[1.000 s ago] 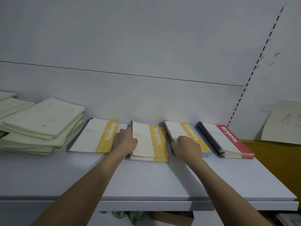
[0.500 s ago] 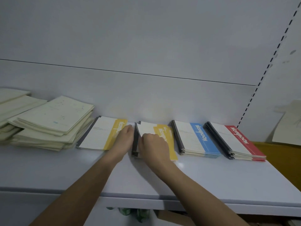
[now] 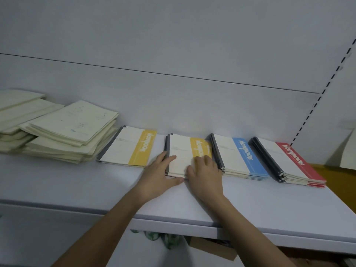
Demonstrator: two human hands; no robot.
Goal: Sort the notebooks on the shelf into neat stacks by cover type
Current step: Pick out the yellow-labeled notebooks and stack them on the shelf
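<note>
Four banded notebook groups lie in a row on the white shelf point(image 3: 250, 205): a single yellow-band notebook point(image 3: 131, 145), a yellow-band stack point(image 3: 181, 151), a blue-band stack point(image 3: 238, 157) and a red-band stack point(image 3: 287, 160). My left hand point(image 3: 159, 176) presses against the yellow stack's left front corner, fingers along its left edge and thumb along its front edge. My right hand point(image 3: 206, 174) rests on top of the same stack, fingertips on the yellow band. Neither hand lifts anything.
A loose, uneven heap of pale cream notebooks point(image 3: 67, 132) fills the shelf's left end. A slotted upright point(image 3: 316, 101) runs up the back wall at the right, with a paper sheet point(image 3: 348, 151) over a yellow surface beyond it. Boxes sit under the shelf.
My right hand carried a yellow-band notebook off the blue stack onto the middle yellow stack, then slid toward that stack's right side. My left hand stayed at the stack's left edge.
</note>
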